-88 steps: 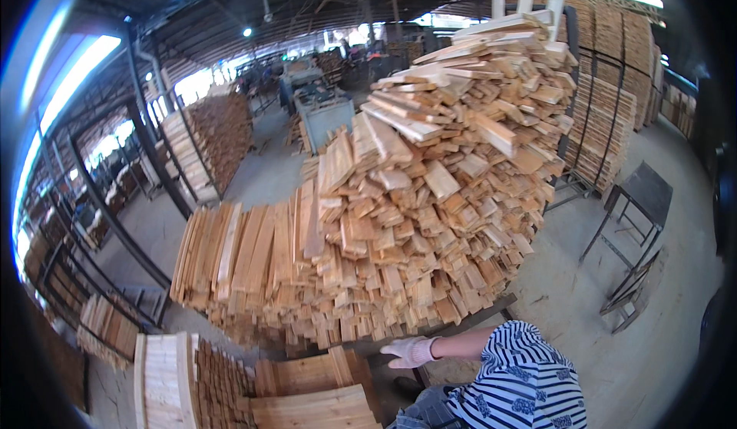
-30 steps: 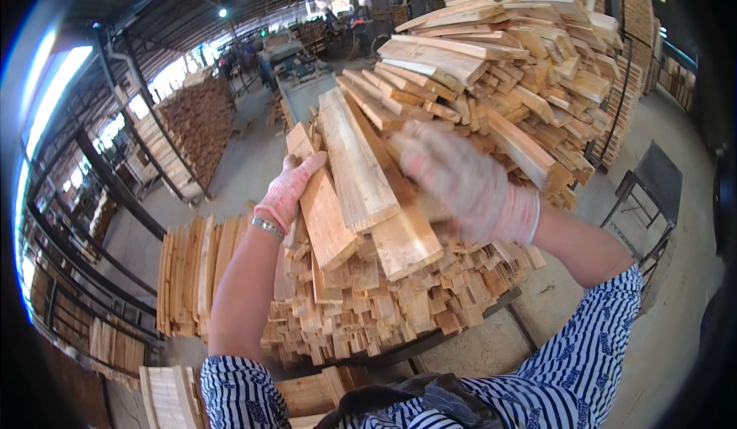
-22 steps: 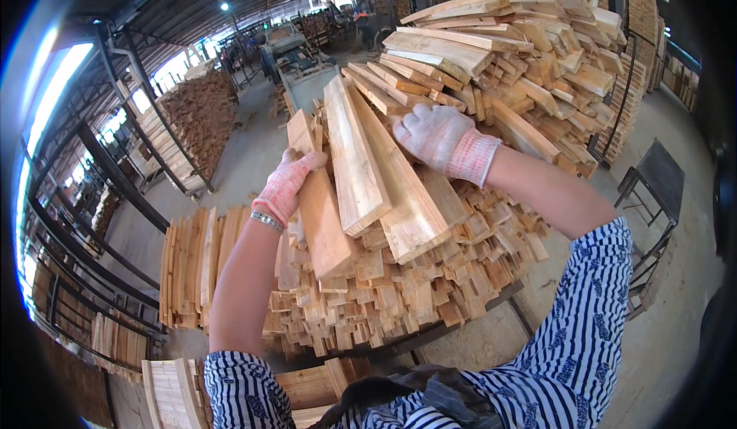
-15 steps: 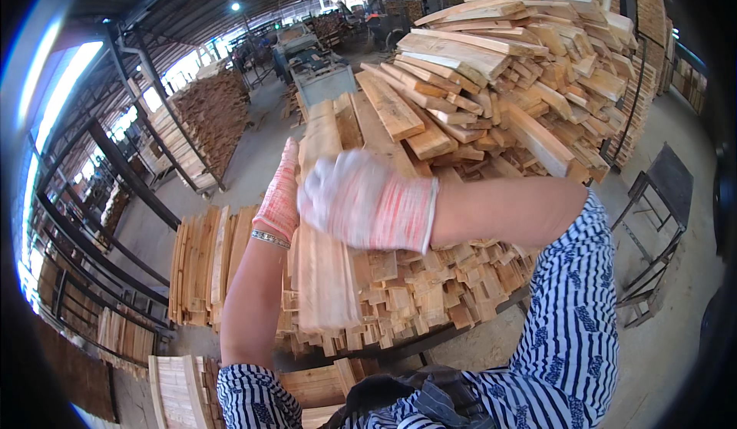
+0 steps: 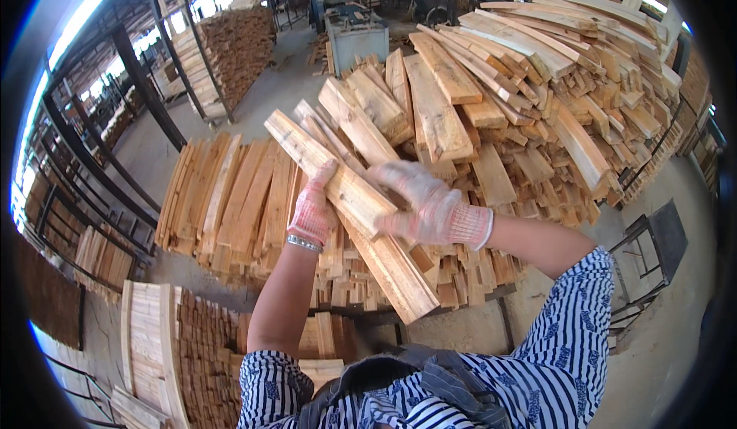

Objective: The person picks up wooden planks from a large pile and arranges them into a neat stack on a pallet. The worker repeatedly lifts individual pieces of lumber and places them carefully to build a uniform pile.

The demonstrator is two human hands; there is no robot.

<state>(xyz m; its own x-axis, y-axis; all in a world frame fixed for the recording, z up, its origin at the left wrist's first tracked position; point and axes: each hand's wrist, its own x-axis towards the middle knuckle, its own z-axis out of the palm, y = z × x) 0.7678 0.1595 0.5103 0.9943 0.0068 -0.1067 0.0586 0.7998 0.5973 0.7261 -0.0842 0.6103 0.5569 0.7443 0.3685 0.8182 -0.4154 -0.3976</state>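
My left hand (image 5: 313, 212), in a white and pink knit glove, is closed on the left edge of a wooden board (image 5: 326, 156), thumb over the edge. The board slants from upper left to lower right. Under its near end, a second board (image 5: 395, 272) runs on toward me at the same slant; whether my left hand holds this one too is hidden. My right hand (image 5: 430, 202), gloved alike and blurred by motion, is at the board's right side with thumb and fingers apart. Whether the thumb touches the board I cannot make out. Beneath both hands lies a pile of loose boards (image 5: 361, 122).
A tall heap of boards (image 5: 583, 99) rises at the right. A row of boards (image 5: 230, 199) lies at the left, and a stacked bundle (image 5: 153, 344) stands near left. Right of me is a dark metal stand (image 5: 656, 241). A pale machine (image 5: 357, 41) is farther back.
The board in my left hand has swung from nearly straight ahead to a slant. My right hand has moved from across the boards to their right side, its fingers now apart. The view has shifted.
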